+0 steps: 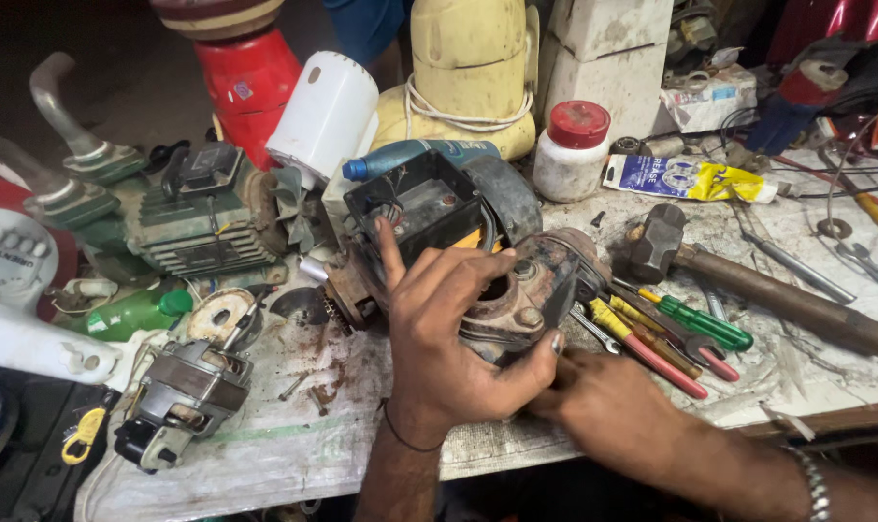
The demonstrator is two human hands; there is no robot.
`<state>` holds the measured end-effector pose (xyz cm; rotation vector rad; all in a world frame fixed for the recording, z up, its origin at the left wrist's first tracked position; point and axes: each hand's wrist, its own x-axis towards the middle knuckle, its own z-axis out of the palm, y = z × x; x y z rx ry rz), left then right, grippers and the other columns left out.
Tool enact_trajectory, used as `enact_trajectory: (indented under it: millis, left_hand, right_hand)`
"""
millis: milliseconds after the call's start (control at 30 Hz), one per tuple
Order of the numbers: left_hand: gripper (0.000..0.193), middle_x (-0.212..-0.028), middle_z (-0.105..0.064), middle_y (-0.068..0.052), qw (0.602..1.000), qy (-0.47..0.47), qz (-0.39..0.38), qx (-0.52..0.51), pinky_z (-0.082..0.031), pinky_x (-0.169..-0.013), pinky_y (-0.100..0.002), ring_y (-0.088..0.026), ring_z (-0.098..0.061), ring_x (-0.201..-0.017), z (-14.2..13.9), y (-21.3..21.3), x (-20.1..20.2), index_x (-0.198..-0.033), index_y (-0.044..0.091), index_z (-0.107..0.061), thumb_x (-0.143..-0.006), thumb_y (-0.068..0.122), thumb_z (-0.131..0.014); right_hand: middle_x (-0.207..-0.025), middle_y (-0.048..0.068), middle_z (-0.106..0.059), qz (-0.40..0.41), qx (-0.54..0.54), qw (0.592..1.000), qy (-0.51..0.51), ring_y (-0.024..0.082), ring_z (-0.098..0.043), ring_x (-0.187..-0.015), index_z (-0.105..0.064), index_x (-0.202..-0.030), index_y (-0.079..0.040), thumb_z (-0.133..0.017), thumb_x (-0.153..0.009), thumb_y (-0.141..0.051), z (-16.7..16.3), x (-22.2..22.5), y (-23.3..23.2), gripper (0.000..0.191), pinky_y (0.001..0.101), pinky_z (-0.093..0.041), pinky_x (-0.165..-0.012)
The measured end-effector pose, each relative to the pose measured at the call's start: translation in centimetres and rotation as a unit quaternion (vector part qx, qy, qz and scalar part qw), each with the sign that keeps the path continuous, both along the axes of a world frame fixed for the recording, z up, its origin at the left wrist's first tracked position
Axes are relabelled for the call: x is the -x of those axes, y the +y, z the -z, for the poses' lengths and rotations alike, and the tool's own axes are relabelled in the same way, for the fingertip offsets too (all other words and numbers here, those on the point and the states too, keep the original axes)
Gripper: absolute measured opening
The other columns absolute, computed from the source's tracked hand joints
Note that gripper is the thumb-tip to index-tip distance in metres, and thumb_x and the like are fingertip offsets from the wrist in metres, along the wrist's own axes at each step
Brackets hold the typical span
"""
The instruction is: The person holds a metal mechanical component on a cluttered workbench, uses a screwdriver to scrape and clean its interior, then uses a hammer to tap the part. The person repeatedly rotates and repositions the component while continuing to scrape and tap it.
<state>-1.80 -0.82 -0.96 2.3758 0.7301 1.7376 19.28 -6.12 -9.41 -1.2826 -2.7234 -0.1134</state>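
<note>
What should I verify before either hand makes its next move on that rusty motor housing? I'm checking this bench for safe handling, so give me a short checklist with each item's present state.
1. Left hand has a hold on the rusty motor housing: ok, palm and fingers wrap over it.
2. Right hand is on the part: cannot tell, it sits at the housing's lower edge, contact hidden.
3. Housing is supported: ok, it rests on the workbench.
4. Hand tools within reach: ok, screwdrivers lie just right of the housing.
5. Hammer is out of the way: ok, it lies farther right, apart from both hands.
6. Loose screws are contained: not ok, they are scattered on the bench.
</note>
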Motion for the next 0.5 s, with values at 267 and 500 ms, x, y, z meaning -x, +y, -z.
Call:
enact_trajectory:
  millis: [267,500]
  left_hand:
    - [0.05,-0.102,-0.073,-0.005,1.0,0.012,0.0,0.009,-0.006,-0.137,-0.066,-0.023,-0.071,-0.102,-0.8,-0.1,-0.8,-0.107,0.007,-0.071,-0.07,0.039,-0.083]
    - [0.048,-0.09,-0.071,-0.005,0.998,0.037,-0.018,0.038,-0.008,-0.133,-0.069,-0.024,-0.07,-0.094,-1.5,1.1,-2.3,-0.098,0.006,-0.073,-0.067,0.041,-0.085]
  right_hand:
    - [-0.103,0.021,-0.064,-0.035,-0.127,0.991,0.032,0.037,-0.065,-0.092,-0.068,-0.102,-0.006,-0.073,-0.071,-0.02,-1.4,-1.1,-1.3,0.035,0.0456,-0.055,-0.071]
    - [-0.111,0.017,-0.064,0.082,0.079,0.993,0.018,0.036,-0.066,-0.089,-0.069,-0.12,-0.013,-0.072,-0.089,-0.031,0.4,-0.6,-0.2,0.036,0.0474,-0.054,-0.075]
